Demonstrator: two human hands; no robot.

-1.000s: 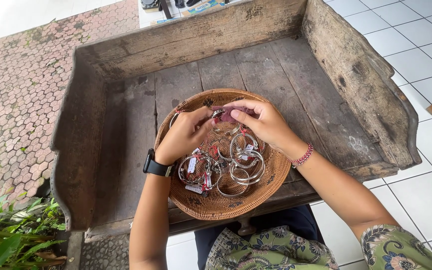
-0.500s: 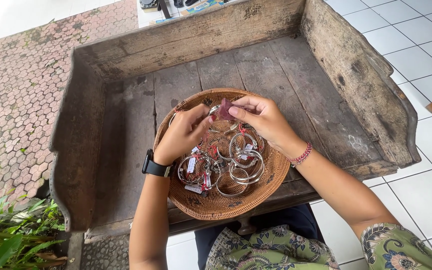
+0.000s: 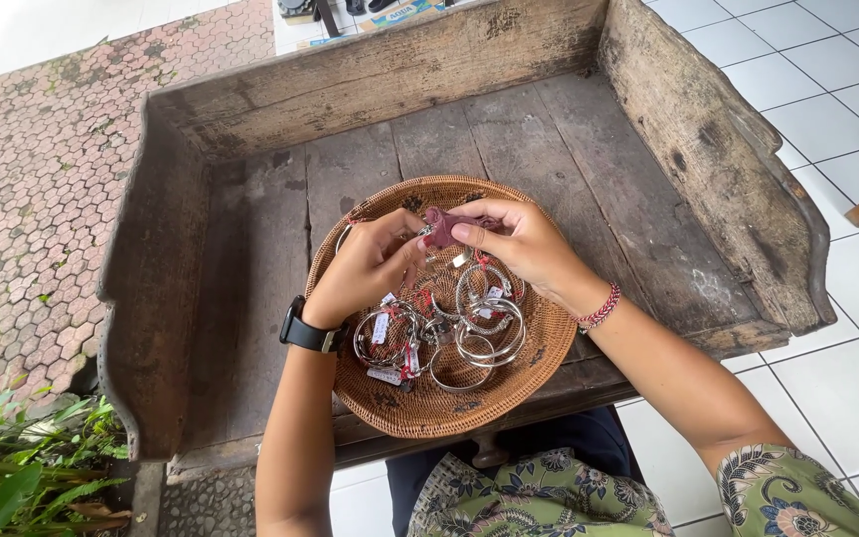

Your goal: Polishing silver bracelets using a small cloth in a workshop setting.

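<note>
Small red pouch [image 3: 441, 223] at basket's [image 3: 539, 370] 12 o'clock, pinched by both hands: left hand [image 3: 365, 268] fingers closed, right hand [image 3: 514, 244] fingers closed. Loose pinch could drop pouch among silver bangles [image 3: 474, 323].

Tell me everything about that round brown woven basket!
The round brown woven basket is shallow like a tray, with tight coiled weave and a low rim. It sits flat near the front edge of the old grey wooden trough. Silver bangles with small tags lie piled inside. The left hand and right hand hover over its far half.
</note>
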